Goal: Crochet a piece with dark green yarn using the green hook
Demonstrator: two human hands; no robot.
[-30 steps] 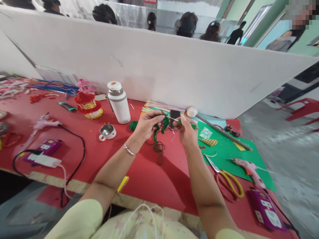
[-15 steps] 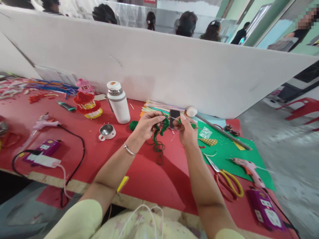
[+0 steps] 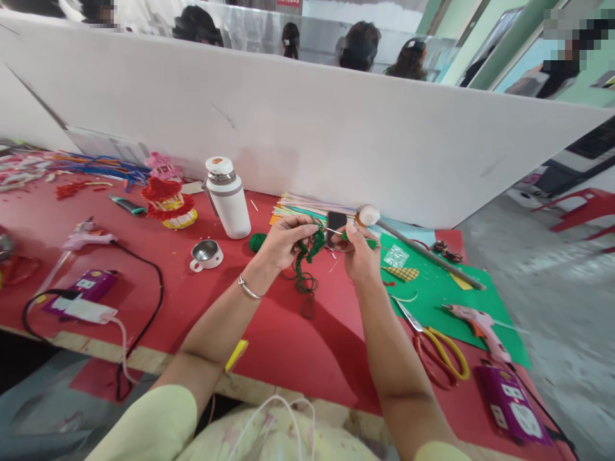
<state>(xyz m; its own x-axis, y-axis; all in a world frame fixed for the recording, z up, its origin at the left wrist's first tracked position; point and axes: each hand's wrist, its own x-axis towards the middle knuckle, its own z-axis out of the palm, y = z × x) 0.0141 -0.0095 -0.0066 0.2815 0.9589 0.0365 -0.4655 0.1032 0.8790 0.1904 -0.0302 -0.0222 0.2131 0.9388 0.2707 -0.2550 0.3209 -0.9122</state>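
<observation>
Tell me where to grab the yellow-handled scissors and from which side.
Take the scissors by the yellow handle loops, which lie nearest the table's front edge with the blades pointing away toward the green sheet. Come from above on the near side, probably with the right hand, so the fingers meet the loops and not the blades.
</observation>
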